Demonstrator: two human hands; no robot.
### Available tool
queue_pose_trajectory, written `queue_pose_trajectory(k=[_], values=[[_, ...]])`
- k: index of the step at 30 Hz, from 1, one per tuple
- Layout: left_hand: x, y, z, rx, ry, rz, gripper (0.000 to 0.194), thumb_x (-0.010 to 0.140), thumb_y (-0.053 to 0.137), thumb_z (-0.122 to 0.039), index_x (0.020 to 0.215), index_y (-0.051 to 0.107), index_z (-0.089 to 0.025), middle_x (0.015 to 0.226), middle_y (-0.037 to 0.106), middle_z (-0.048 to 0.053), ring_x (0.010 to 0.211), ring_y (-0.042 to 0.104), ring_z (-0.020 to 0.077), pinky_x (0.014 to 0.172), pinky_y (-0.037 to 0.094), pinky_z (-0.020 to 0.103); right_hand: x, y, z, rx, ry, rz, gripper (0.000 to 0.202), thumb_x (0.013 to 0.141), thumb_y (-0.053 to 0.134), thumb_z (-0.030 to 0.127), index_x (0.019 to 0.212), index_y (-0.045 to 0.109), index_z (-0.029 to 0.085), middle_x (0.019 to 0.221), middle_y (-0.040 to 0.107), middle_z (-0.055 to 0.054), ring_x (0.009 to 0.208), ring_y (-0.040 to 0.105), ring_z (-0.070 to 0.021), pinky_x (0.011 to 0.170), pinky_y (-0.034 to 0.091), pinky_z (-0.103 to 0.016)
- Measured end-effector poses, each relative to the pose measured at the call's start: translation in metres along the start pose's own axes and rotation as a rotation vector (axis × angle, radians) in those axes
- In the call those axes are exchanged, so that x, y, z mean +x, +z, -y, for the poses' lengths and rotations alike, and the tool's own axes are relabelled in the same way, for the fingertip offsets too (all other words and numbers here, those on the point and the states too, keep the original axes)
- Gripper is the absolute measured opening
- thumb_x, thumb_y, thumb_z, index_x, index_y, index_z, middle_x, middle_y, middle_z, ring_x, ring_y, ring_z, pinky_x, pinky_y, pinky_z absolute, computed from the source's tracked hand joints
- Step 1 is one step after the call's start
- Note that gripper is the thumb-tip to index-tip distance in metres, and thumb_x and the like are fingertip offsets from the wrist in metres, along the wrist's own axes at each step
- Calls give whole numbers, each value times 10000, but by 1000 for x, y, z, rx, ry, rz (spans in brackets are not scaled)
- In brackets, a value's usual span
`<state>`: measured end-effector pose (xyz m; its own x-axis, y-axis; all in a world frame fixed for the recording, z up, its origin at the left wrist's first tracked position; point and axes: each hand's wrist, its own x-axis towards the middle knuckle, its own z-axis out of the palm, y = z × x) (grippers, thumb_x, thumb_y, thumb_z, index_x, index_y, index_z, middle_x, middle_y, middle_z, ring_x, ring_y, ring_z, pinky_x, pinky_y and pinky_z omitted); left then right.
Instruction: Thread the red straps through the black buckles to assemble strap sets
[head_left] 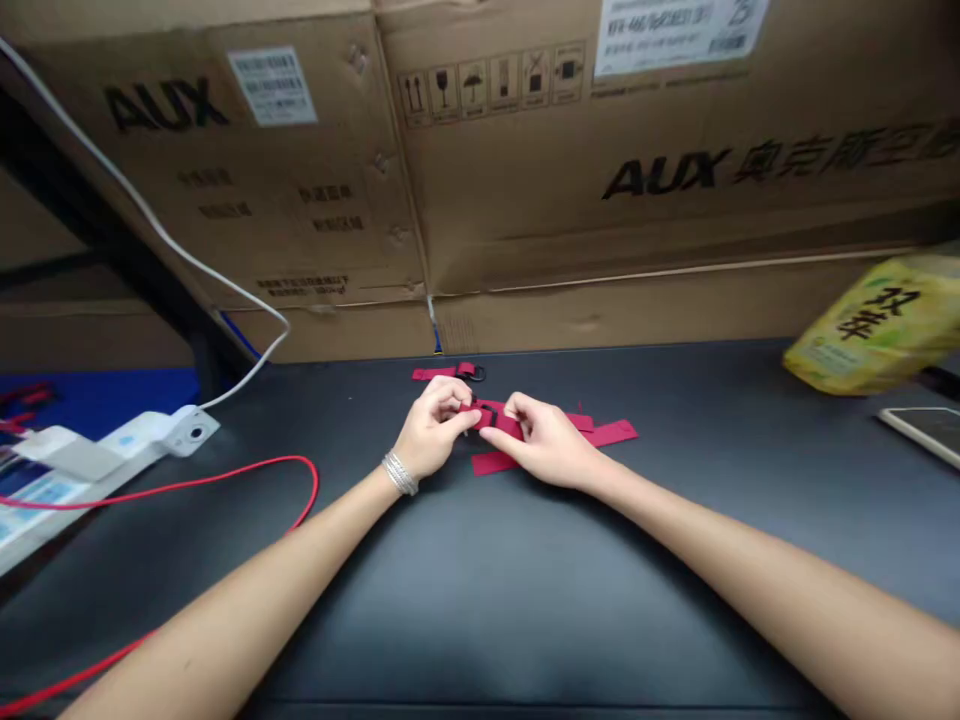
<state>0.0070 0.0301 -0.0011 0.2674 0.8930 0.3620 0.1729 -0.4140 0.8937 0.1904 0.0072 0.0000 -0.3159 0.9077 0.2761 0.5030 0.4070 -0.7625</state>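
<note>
My left hand (433,428), with a silver bracelet at the wrist, pinches the end of a red strap near a small black buckle (489,413). Just right of the buckle, my right hand (546,440) grips the same red strap (507,424) between thumb and curled fingers. More red strips (611,433) lie on the dark table under and beside my right hand. Behind my left hand rests a separate short red strap (435,373) with a black ring (478,374).
Large cardboard boxes (495,200) stand behind the dark table (465,600). At the left are a white power strip (127,440), a white cable and a red cable (225,476). A yellow package (870,325) and a phone (926,430) lie at the right.
</note>
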Motion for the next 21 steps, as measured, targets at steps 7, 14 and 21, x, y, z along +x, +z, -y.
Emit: queue_pose_trajectory(k=[7, 14, 21], values=[[-3, -1, -8, 257, 165, 99, 132, 771, 589, -218, 699, 493, -164, 941, 503, 65, 870, 522, 157, 709, 462, 261, -2, 0, -4, -79, -49, -16, 297, 816, 562, 405, 712, 366, 207, 585, 407, 60, 534, 331, -98, 521, 257, -232], [-4, -1, -4, 305, 179, 83, 101, 770, 589, -197, 702, 525, -158, 954, 517, 66, 855, 533, 154, 690, 462, 262, -1, 0, -3, -73, -52, 13, 313, 809, 590, 417, 714, 386, 200, 594, 420, 60, 537, 336, -93, 520, 259, -228], [-1, -1, -2, 228, 106, 22, 100, 746, 565, -163, 666, 505, -160, 950, 510, 64, 829, 536, 155, 690, 463, 279, -1, 1, -3, -72, -51, 2, 324, 815, 581, 440, 719, 387, 200, 596, 417, 62, 536, 339, -91, 520, 266, -227]])
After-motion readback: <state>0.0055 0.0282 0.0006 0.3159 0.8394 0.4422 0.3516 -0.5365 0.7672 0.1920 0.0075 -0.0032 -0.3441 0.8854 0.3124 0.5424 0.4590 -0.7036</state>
